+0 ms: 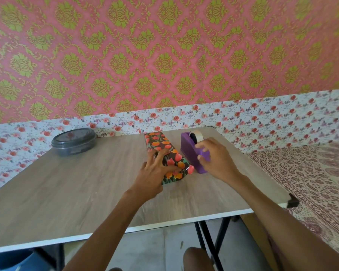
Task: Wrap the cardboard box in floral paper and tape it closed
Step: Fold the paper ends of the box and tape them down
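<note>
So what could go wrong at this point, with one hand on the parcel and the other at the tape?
The left hand alone presses the floral paper on the box; if it shifts, the fold at the near end may spring open. The right hand is pulling at the purple tape dispenser, which nothing else steadies, so it might slide. A loose strip of tape could stick to itself.

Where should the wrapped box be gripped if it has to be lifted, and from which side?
Grip the wrapped box across its narrow width, from above, near the middle. It lies flat and long on the table, its long sides exposed; the left hand presses its near end and the tape dispenser crowds the right.
</note>
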`<action>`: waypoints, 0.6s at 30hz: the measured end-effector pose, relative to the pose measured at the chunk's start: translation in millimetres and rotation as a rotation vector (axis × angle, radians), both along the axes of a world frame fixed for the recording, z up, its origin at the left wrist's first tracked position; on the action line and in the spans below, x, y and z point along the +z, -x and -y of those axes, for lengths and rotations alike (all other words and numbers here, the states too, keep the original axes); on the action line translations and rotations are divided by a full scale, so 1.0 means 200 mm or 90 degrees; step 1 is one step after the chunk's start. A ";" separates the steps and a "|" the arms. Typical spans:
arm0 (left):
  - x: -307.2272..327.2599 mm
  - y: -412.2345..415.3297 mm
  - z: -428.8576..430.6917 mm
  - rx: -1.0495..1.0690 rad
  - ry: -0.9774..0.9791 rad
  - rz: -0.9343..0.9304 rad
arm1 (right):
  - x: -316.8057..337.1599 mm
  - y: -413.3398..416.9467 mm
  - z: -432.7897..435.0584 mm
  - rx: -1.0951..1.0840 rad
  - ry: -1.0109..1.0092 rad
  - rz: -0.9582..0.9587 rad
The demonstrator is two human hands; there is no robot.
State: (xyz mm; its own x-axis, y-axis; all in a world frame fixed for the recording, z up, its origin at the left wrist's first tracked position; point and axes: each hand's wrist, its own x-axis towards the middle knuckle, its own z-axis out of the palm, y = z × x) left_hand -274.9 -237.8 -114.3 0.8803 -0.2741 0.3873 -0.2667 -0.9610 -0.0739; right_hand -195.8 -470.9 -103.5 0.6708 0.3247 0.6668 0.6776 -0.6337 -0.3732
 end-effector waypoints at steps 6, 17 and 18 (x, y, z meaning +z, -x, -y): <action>0.02 0.01 0.02 0.017 -0.007 -0.016 | 0.12 -0.15 0.09 -0.224 0.080 -0.181; 0.05 0.02 -0.01 0.013 0.020 -0.042 | 0.35 -0.28 0.05 -0.154 -0.301 -0.870; 0.04 0.02 -0.01 0.013 0.021 -0.044 | 0.35 -0.28 0.05 -0.159 -0.323 -0.905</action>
